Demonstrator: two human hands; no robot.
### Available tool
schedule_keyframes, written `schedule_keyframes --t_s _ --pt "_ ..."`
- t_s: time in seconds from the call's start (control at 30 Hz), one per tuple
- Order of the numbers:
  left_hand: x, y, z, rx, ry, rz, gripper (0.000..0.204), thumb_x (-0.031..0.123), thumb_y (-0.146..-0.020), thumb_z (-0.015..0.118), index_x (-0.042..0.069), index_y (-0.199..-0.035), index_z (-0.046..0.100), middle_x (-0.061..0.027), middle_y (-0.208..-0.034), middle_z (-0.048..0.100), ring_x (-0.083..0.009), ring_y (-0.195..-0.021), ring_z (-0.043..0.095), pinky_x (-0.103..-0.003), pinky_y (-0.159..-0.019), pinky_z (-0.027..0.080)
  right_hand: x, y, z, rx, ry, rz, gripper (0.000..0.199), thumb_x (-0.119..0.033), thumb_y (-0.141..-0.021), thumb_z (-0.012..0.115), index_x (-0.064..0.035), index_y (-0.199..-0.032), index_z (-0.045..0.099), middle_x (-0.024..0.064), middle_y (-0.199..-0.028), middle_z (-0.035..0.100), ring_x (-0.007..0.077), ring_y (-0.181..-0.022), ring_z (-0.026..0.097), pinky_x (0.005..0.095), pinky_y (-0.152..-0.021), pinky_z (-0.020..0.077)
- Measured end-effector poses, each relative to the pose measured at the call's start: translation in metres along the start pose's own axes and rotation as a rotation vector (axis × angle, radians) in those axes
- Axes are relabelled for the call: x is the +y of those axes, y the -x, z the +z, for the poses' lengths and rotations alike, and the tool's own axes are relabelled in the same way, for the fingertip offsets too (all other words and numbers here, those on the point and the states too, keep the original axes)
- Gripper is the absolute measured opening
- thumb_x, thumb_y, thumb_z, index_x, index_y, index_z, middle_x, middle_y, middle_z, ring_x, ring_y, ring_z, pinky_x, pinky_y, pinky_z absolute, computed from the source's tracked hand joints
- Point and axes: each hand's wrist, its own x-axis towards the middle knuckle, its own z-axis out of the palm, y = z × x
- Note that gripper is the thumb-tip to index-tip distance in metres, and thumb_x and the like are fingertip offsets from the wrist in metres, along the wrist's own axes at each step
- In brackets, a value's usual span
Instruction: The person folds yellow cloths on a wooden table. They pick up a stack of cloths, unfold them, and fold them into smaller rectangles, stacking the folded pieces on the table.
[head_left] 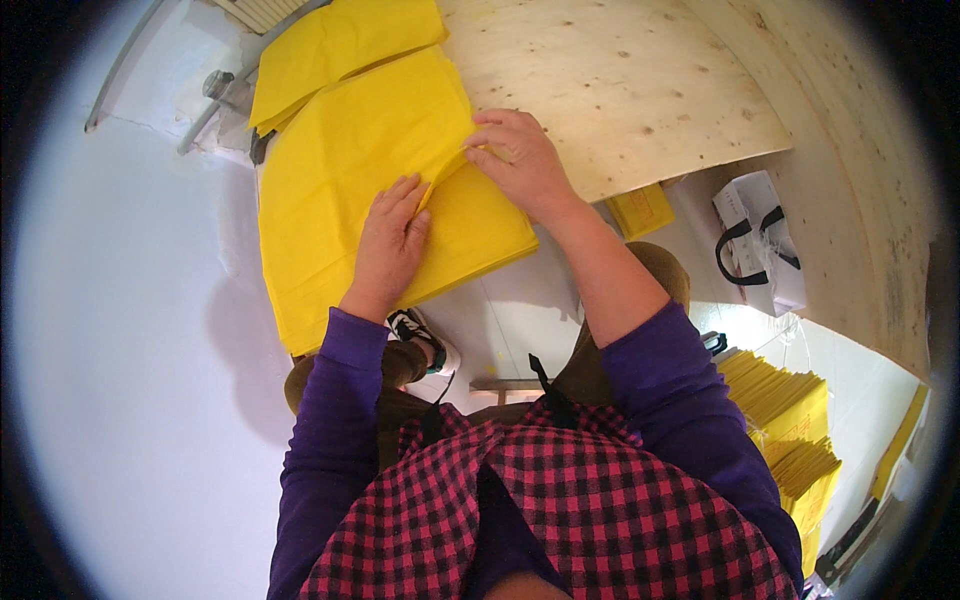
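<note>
- Head view, left hand: laid palm down, fingers loosely together, thumb a little apart, resting on the top yellow layer.
- Right hand: curled, thumb and forefinger drawn close at the layer's raised edge; appears to pinch it, though cannot tell how firmly.
- Beneath both hands: yellow stack, spreading out to the left of left hand and baring lower layers just below right hand.
- Looks light, soft and limp, like thin cloth; probably creases readily, hardly fragile, perhaps slides a little over matching layers.
- Best gripped, by the look of it, along the free edge beside right hand, with flat pressure under left hand to steady the rest.
- Points the raised edge diagonally, from left hand away and rightward to right hand.
- Slants the near side from below left hand to below right hand; cannot tell the long axis surely, given the fisheye bend.
- Beyond left hand: another yellow pile. Rightward beyond right hand: wooden board.
</note>
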Motion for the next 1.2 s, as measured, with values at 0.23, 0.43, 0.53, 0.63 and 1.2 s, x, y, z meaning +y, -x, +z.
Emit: schedule_keyframes --t_s 0.23,0.43,0.53,0.63,1.2 --pt "-0.004 0.002 0.0 0.017 0.042 -0.012 0.032 0.017 -0.095 0.05 0.001 -0.123 0.057 -0.0167 -0.131 0.054 -0.0351 -0.126 0.045 -0.044 -0.109 0.03 0.008 -0.001 -0.033 -0.348 -0.007 0.203 0.062 -0.014 -0.07 0.072 -0.0082 -0.128 0.051 0.0164 -0.138 0.044 0.0305 -0.131 0.039 0.0361 -0.11 0.0309" --pt "-0.003 0.001 0.0 0.013 0.033 -0.009 0.032 0.018 -0.096 0.049 0.001 -0.123 0.057 -0.0173 -0.131 0.053 -0.0349 -0.126 0.045 -0.043 -0.109 0.03 0.01 0.006 -0.043 -0.59 -0.029 0.286 0.084 -0.016 -0.068 0.07 -0.0032 -0.142 0.033 0.0194 -0.146 0.035 0.0303 -0.137 0.032 0.0354 -0.113 0.0268" --pt "-0.003 0.002 0.0 0.008 0.026 -0.004 0.033 0.018 -0.096 0.049 0.002 -0.123 0.057 -0.0176 -0.131 0.053 -0.0354 -0.126 0.045 -0.044 -0.109 0.03 0.009 0.006 -0.038 -0.576 -0.023 0.344 0.083 -0.018 -0.068 0.07 -0.0019 -0.141 0.034 0.02 -0.145 0.036 0.0303 -0.136 0.033 0.0352 -0.112 0.0279" --pt "-0.002 0.001 -0.001 0.006 0.027 0.001 0.033 0.02 -0.096 0.049 0.002 -0.122 0.057 -0.0177 -0.131 0.053 -0.0358 -0.127 0.044 -0.044 -0.109 0.03 0.011 0.006 -0.031 -0.521 -0.031 0.377 0.082 -0.019 -0.068 0.07 -0.0023 -0.141 0.035 0.0206 -0.145 0.037 0.0305 -0.135 0.035 0.0354 -0.111 0.0292" --pt "-0.004 0.002 -0.001 -0.003 0.033 0.014 0.035 0.021 -0.095 0.05 -0.001 -0.122 0.056 -0.0187 -0.132 0.052 -0.037 -0.127 0.044 -0.045 -0.109 0.029 0.005 0.004 -0.011 -0.265 0.063 0.008 0.062 -0.014 -0.069 0.075 -0.0161 -0.128 0.055 0.0189 -0.147 0.033 0.035 -0.135 0.032 0.0404 -0.112 0.0286"
